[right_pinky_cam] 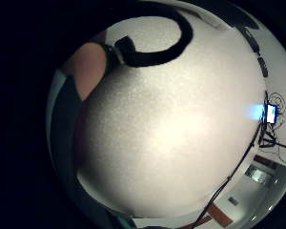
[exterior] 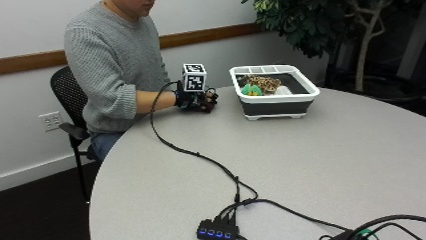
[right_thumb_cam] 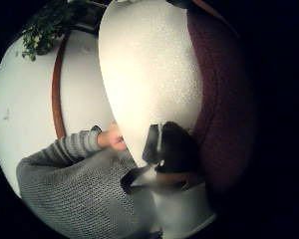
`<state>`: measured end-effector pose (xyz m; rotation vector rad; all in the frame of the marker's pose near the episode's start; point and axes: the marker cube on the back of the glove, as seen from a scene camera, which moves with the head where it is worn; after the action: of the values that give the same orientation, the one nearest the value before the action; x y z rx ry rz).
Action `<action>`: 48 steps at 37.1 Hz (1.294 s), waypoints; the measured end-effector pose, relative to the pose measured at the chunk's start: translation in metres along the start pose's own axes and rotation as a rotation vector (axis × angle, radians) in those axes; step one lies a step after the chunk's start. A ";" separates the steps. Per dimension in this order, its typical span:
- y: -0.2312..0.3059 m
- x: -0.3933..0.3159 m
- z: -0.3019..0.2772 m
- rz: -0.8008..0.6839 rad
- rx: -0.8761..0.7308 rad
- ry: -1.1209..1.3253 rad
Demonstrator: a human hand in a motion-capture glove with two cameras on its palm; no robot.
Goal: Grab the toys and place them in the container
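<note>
Outside view: toys [exterior: 261,85] inside container [exterior: 277,105].

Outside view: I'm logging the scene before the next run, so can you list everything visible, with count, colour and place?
Container: one, white rim with dark walls, on the table's far side.
Toys: several, green, brown-spotted and whitish, inside the container; exact count unclear.
Table: one, round, light grey.
Chair: one, black, behind the person.
Plant: one, green, beyond the table.
Sweater: one, grey, on the person.
Right hand: one, black-gloved, resting on the table beside the container, fingers curled, holding nothing visible.
</note>
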<state>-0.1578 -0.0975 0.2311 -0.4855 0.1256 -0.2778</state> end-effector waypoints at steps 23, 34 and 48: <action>-0.043 -0.004 -0.099 -0.145 0.292 -0.158; -0.155 0.092 -0.254 0.187 0.341 0.045; -0.250 0.115 -0.206 0.263 0.081 -0.133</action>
<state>-0.1447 -0.4343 0.1637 -0.4002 0.0470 0.0069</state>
